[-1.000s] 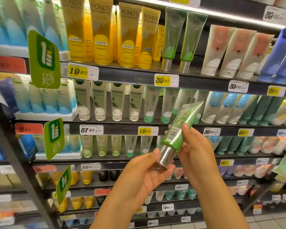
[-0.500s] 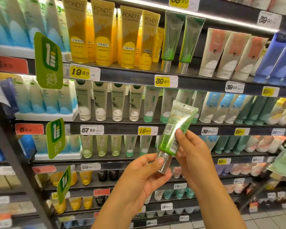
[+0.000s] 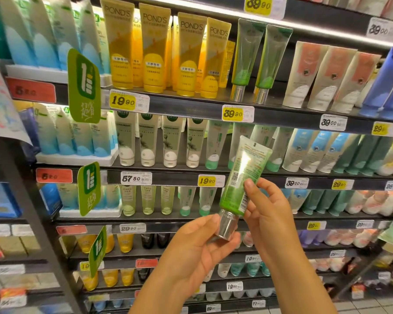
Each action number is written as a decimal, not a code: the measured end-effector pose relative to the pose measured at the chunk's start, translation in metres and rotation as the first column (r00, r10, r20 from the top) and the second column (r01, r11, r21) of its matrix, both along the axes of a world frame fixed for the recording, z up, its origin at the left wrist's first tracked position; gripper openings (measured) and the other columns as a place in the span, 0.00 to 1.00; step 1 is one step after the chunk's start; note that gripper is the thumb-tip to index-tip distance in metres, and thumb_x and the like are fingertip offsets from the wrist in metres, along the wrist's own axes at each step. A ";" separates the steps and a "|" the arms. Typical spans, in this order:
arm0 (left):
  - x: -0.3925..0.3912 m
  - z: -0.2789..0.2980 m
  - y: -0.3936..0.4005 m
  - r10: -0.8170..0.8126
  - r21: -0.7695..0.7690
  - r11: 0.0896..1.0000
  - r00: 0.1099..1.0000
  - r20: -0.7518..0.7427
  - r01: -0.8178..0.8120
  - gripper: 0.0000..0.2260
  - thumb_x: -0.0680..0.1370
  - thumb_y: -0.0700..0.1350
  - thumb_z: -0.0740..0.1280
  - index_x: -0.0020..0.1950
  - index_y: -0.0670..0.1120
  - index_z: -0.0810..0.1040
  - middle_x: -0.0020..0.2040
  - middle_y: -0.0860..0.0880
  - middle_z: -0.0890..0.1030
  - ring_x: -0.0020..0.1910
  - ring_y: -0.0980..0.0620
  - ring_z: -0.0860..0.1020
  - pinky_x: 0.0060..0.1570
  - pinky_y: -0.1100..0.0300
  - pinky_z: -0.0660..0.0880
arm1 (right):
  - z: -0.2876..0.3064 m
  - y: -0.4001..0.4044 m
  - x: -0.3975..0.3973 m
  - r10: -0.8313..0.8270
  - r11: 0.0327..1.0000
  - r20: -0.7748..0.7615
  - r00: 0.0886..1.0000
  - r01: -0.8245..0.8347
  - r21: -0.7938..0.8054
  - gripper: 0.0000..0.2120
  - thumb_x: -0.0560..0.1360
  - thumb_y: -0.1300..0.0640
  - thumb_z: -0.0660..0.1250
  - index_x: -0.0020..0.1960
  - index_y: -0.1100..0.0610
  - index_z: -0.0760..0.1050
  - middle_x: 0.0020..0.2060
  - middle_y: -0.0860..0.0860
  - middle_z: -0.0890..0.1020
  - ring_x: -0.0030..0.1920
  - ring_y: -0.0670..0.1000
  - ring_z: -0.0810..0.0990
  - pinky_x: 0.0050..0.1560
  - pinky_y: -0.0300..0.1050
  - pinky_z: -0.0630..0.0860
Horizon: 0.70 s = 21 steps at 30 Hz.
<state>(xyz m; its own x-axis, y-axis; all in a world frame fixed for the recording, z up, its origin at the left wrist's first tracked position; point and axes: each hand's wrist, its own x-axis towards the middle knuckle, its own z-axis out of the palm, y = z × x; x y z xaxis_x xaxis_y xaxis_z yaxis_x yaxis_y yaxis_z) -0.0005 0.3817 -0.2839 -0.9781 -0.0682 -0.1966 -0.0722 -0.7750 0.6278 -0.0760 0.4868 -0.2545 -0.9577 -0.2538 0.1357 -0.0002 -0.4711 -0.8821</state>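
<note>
A green tube [image 3: 241, 177] with a silver cap at its lower end is held up in front of the shop shelves, tilted slightly right, its printed back with a barcode facing me. My left hand [image 3: 197, 250] pinches the silver cap between thumb and fingers from below. My right hand [image 3: 268, 214] holds the tube's lower body, with the thumb pressed on the label beside the barcode. Two matching green tubes [image 3: 259, 62] stand on the upper shelf.
Dark shelves [image 3: 191, 107] full of upright cosmetic tubes fill the view: yellow tubes [image 3: 157, 53] at the top, white and teal ones in the middle rows. Yellow price tags [image 3: 236, 113] line the shelf edges. Green signs [image 3: 84, 86] stick out on the left. Tiled floor shows at bottom right.
The tube has turned from a strong rightward lean to nearly upright, and its printed back now faces me. Both hands keep their hold and the view has shifted closer.
</note>
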 end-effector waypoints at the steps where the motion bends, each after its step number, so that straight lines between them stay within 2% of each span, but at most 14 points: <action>1: 0.000 0.000 -0.001 0.010 -0.012 1.000 1.000 0.001 -0.010 0.18 0.67 0.39 0.69 0.53 0.31 0.77 0.47 0.34 0.82 0.40 0.42 0.83 0.36 0.56 0.81 | 0.000 -0.001 0.000 0.003 1.000 -0.007 1.000 -0.003 0.006 0.15 0.67 0.56 0.68 0.53 0.57 0.73 0.41 0.52 0.85 0.41 0.48 0.84 0.40 0.40 0.81; 6: 0.000 0.000 -0.003 0.065 -0.085 0.994 0.998 -0.006 -0.065 0.18 0.63 0.36 0.70 0.53 0.36 0.77 0.43 0.40 0.84 0.42 0.46 0.84 0.40 0.54 0.81 | 0.001 -0.006 0.002 0.038 0.998 -0.010 0.999 -0.037 0.055 0.21 0.67 0.53 0.68 0.57 0.60 0.73 0.43 0.52 0.83 0.42 0.47 0.82 0.41 0.40 0.80; 10: 0.000 -0.003 -0.004 0.087 -0.109 0.990 0.996 -0.002 -0.087 0.18 0.62 0.35 0.70 0.52 0.37 0.77 0.41 0.41 0.85 0.40 0.47 0.84 0.39 0.55 0.81 | 0.001 -0.008 0.003 0.042 0.985 -0.046 0.998 -0.033 0.171 0.28 0.61 0.48 0.71 0.58 0.61 0.74 0.41 0.49 0.82 0.42 0.46 0.81 0.45 0.44 0.78; 12: 0.001 -0.004 -0.005 0.082 -0.116 0.990 0.997 0.002 -0.081 0.20 0.61 0.35 0.71 0.52 0.36 0.77 0.42 0.40 0.84 0.40 0.47 0.84 0.40 0.55 0.81 | 0.000 -0.007 0.003 0.057 0.980 -0.062 0.996 -0.044 0.195 0.26 0.62 0.47 0.70 0.55 0.60 0.76 0.38 0.48 0.81 0.40 0.45 0.80 0.44 0.43 0.77; 14: 0.001 -0.003 -0.005 0.049 -0.077 0.996 0.999 -0.003 -0.049 0.19 0.61 0.36 0.72 0.52 0.35 0.79 0.43 0.39 0.84 0.40 0.46 0.83 0.39 0.56 0.81 | 0.000 -0.006 0.003 0.090 0.984 -0.058 0.994 -0.079 0.158 0.17 0.66 0.50 0.69 0.49 0.61 0.77 0.35 0.49 0.80 0.37 0.46 0.79 0.39 0.40 0.77; 16: 0.002 -0.001 -0.004 -0.001 -0.025 1.000 1.000 -0.018 0.001 0.15 0.63 0.38 0.72 0.47 0.33 0.82 0.43 0.36 0.82 0.39 0.44 0.83 0.36 0.57 0.80 | 0.000 -0.005 0.003 0.112 0.989 -0.040 0.993 -0.107 0.103 0.12 0.68 0.52 0.67 0.46 0.61 0.77 0.34 0.52 0.78 0.35 0.47 0.78 0.36 0.38 0.77; 19: 0.004 0.002 -0.003 -0.054 -0.001 0.999 0.998 -0.031 0.054 0.11 0.66 0.41 0.70 0.42 0.34 0.84 0.43 0.33 0.82 0.39 0.42 0.83 0.35 0.57 0.81 | -0.001 -0.004 0.003 0.125 0.991 -0.042 0.991 -0.122 0.059 0.14 0.70 0.52 0.64 0.47 0.63 0.77 0.33 0.52 0.79 0.33 0.46 0.77 0.36 0.38 0.78; 21: 0.003 0.002 -0.003 -0.065 0.011 0.998 0.997 -0.030 0.065 0.12 0.67 0.42 0.68 0.42 0.33 0.83 0.44 0.31 0.82 0.40 0.41 0.83 0.36 0.56 0.81 | -0.001 -0.002 0.003 0.132 0.991 -0.043 0.990 -0.131 0.026 0.16 0.71 0.53 0.62 0.51 0.63 0.77 0.36 0.53 0.82 0.35 0.46 0.79 0.38 0.39 0.79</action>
<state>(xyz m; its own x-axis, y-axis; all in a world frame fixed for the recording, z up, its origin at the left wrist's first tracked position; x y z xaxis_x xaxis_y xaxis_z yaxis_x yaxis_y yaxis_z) 0.0029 0.3791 -0.2823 -0.9858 -0.0019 -0.1678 -0.1042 -0.7769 0.6210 -0.0735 0.4843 -0.2556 -0.9089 -0.3809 0.1698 0.0215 -0.4495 -0.8930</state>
